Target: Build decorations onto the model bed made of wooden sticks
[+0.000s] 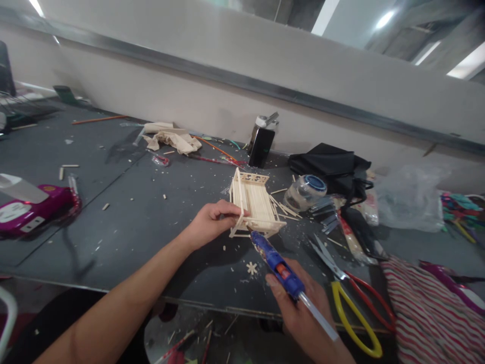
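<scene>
A small bench-like frame of pale wooden sticks stands on the dark table in front of me. My left hand pinches its near left corner, with thumb and fingers closed on the sticks there. In my right hand is a blue glue gun, a clear glue stick poking out of its rear. Its nozzle points at the near edge of the frame, close to my left fingertips; whether it touches the wood I cannot tell. A small star-shaped wooden piece lies just left of the glue gun.
Scissors with red and yellow handles lie at right beside a striped cloth. Behind are a blue-lidded jar, loose sticks, a propped phone and a black bag. A purple device sits at left.
</scene>
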A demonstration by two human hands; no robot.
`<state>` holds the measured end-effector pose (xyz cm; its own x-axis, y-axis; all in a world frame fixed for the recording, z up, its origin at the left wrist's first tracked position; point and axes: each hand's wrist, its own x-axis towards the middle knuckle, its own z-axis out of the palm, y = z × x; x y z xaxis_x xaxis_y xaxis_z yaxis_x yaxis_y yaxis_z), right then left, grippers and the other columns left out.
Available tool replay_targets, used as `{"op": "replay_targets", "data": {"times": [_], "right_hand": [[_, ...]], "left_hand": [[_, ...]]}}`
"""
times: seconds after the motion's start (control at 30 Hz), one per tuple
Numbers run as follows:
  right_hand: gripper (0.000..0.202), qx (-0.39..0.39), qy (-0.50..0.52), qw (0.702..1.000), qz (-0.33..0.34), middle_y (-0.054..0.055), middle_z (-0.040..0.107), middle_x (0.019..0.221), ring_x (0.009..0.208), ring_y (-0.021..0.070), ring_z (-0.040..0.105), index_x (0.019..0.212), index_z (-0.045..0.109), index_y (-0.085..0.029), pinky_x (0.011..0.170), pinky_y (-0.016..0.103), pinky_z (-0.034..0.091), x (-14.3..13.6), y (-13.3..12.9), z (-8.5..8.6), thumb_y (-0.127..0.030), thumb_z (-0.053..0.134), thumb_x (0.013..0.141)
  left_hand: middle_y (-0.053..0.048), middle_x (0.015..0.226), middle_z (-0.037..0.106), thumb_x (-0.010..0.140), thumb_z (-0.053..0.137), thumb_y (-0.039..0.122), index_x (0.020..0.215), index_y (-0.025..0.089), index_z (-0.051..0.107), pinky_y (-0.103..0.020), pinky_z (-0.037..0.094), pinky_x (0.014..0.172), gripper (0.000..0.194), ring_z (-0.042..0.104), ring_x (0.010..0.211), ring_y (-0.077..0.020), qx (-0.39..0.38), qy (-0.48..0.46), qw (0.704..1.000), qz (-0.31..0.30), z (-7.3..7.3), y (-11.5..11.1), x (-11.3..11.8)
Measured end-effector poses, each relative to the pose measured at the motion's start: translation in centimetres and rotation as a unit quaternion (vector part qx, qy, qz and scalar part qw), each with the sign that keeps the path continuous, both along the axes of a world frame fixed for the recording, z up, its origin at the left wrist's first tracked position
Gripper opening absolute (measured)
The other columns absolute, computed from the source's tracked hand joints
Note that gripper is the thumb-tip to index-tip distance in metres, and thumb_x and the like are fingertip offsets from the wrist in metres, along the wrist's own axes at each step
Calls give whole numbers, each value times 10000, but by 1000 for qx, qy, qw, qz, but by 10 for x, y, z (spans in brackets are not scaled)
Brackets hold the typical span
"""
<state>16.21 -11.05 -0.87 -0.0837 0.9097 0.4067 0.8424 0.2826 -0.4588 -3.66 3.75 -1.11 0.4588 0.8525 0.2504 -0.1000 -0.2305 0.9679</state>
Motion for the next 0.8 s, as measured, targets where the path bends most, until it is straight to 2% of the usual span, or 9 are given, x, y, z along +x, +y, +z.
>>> {"op": "replay_targets", "data": {"times": [0.63, 0.8], "right_hand": [[168, -7, 5, 1000, 5, 44, 657, 867, 768, 195, 661, 1040, 539, -213, 676, 280, 523, 0, 0, 0, -290, 537, 890], [146, -20, 8, 1000, -12, 10, 645, 834, 754, 177, 653, 1024, 530, -234, 657, 263, 511, 2, -1, -5, -295, 546, 892]], "left_hand": [[-61, 934, 695, 757, 639, 176, 914, 193, 748, -310, 489, 831, 191, 632, 873, -158, 3, 0, 1000, 5, 0, 1, 0], [-75, 935, 692, 763, 632, 178, 925, 171, 746, -312, 481, 824, 198, 628, 865, -159, 4, 5, 1000, 4, -1, 1, -1]]}}
